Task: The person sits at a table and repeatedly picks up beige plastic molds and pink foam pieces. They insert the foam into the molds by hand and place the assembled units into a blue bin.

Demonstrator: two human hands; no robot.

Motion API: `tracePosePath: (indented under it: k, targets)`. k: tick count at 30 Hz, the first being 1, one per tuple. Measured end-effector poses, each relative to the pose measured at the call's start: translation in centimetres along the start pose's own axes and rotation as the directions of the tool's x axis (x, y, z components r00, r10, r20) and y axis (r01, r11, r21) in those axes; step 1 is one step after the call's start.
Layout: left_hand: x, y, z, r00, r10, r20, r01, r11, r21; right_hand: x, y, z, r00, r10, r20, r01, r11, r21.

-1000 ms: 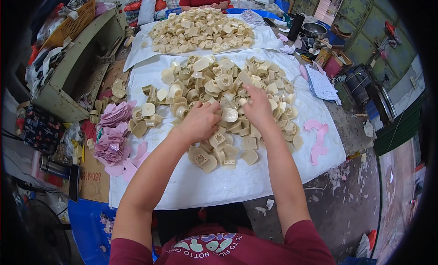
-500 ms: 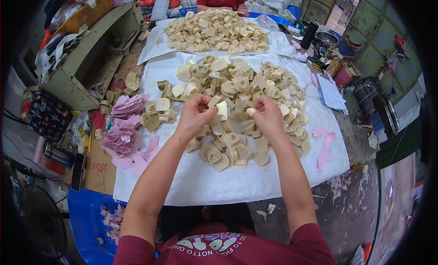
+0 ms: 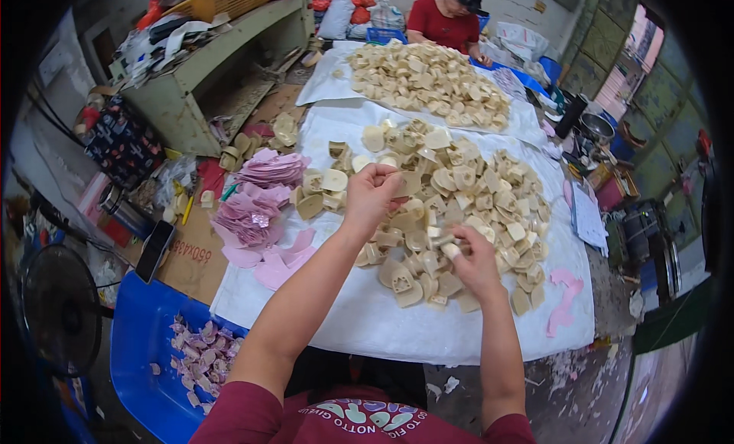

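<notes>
A heap of beige moulded plastic pieces (image 3: 478,203) lies on the white cloth (image 3: 329,322) in front of me. My left hand (image 3: 372,199) is over the left side of this heap, thumb and fingers pinched together. A flat beige piece (image 3: 408,184) shows at its fingertips. Lower and to the right, my right hand (image 3: 475,262) reaches into the near part of the heap with its fingers bent inward. A pale covering (image 3: 451,250) sits on one of its fingertips. Whatever those fingers grip blends with the pieces around it and is slightly blurred.
Stacked pink sheets (image 3: 264,191) lie left of the heap; a pink strip (image 3: 564,302) lies right. A blue bin (image 3: 130,352) holding pinkish scraps stands lower left, near a phone (image 3: 155,250) and a fan (image 3: 61,306). Across the table, a person (image 3: 443,23) sits behind another beige heap (image 3: 428,81).
The view has swung left, so the table sits farther right. My hands have parted: the right has dropped nearer to me into the heap, while the left stays raised over its left side.
</notes>
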State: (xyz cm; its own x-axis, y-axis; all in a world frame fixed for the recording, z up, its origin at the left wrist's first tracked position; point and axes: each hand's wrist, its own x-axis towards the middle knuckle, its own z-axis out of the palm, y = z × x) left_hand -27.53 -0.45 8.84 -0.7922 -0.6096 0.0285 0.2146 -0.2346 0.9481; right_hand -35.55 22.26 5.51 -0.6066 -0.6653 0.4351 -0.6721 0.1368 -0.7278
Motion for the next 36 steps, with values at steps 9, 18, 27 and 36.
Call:
tracePosePath:
  k: [9,18,27,36]
  targets:
    - [-2.2,-0.3,1.9,0.920,-0.199,0.337,0.281,0.935,-0.215,3.6,-4.9,3.9,0.959,0.208,-0.192,-0.118,0.911,0.395]
    - [-0.4,3.5,-3.4,0.966,-0.004,0.259,0.016,0.999,-0.044,7.0,-7.5,6.9,0.962,0.234,-0.138,-0.155,0.891,0.426]
    - [10.4,9.4,-25.5,0.780,0.598,0.184,-0.210,-0.028,0.977,-1.5,-0.2,-2.7,0.837,0.323,-0.442,-0.207,0.934,0.291]
    - [13.7,4.8,-34.8,0.874,0.450,0.185,-0.170,-0.074,0.983,-12.4,6.4,-10.4,0.766,0.179,-0.617,-0.531,0.716,-0.452]
